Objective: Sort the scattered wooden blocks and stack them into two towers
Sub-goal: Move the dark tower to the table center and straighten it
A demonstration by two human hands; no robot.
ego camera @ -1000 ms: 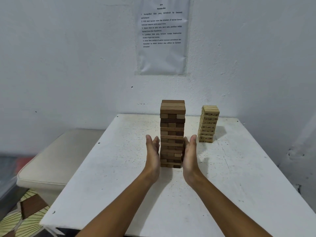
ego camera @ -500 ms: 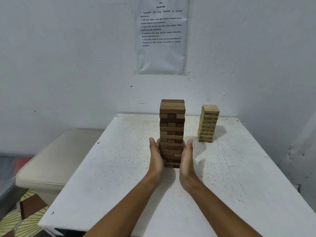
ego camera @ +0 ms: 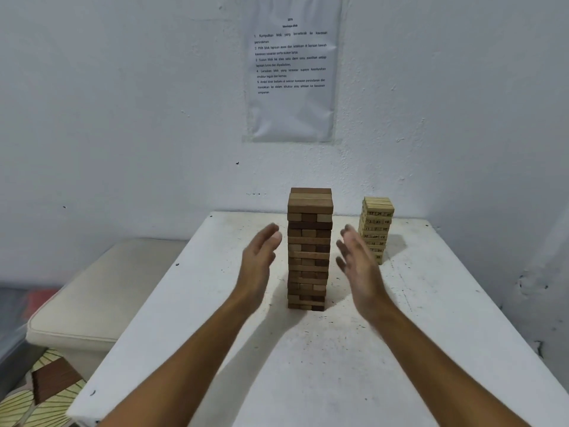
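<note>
Since half a second ago: both hands have come off the base of the dark tower, lifted and spread apart; before that they pressed its lowest layers from either side.
Left hand (ego camera: 258, 264): raised to the left of the dark tower, palm turned toward it, fingers loosely extended; a clear gap lies between them and the blocks.
Right hand (ego camera: 358, 262): raised on the tower's right side, palm facing in, motion-blurred, touching nothing; it hides part of the pale tower's lower left.
Grip: open on both sides, fingers apart, nothing held.
Dark tower (ego camera: 309, 248): stands upright near the middle of the counter (ego camera: 446, 328), built of brown blocks in crossed layers, mixed light and dark tones; no writing shows on it.
Pale tower (ego camera: 378, 223): shorter, light wood, stands behind and to the right, near the wall, well apart from the dark one.
Numbers: black digits are printed on the pale blocks' ends; "22" and "13" can be made out, most others are too blurred to read.
Paper sheet (ego camera: 292, 72): fixed to the wall above the towers, with a numbered list of five printed items; words such as "Kumpulkan blok" and "Susun blok" are legible, the rest is too small to read surely.
Cushion (ego camera: 101, 291): cream, lies lower, left of the counter.
</note>
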